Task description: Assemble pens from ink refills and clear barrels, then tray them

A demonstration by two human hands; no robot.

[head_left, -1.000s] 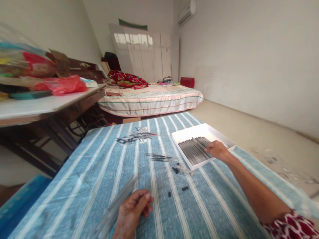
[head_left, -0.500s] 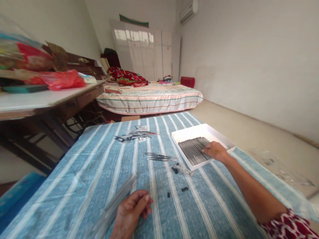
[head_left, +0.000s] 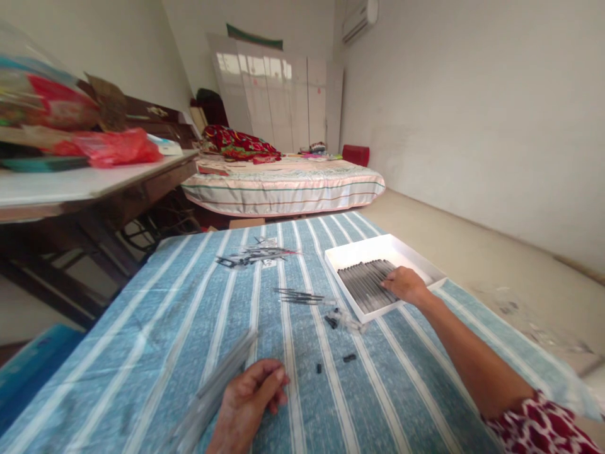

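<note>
A shallow white box (head_left: 428,285) holds a row of dark slender pens (head_left: 363,282). My right hand (head_left: 405,284) reaches over the box's right side, its fingers closed and touching the right end of the row; what they grip is too small to tell. Near the front edge, my left hand (head_left: 258,394) rests with curled fingers, thumb against forefinger, and anything between them is hidden. Beside it on the left lies a bundle of long grey translucent strips (head_left: 217,384). Small black caps (head_left: 350,358) sit on the striped cloth between my hands.
Thin dark rods (head_left: 300,296) and a clear plastic piece with black bits (head_left: 345,320) lie left of the box. Farther back is a loose pile of dark parts (head_left: 258,254). A cluttered side table (head_left: 94,183) stands left, a bed (head_left: 288,189) beyond.
My right hand has shifted slightly left along the row of pens. My left hand has barely moved.
</note>
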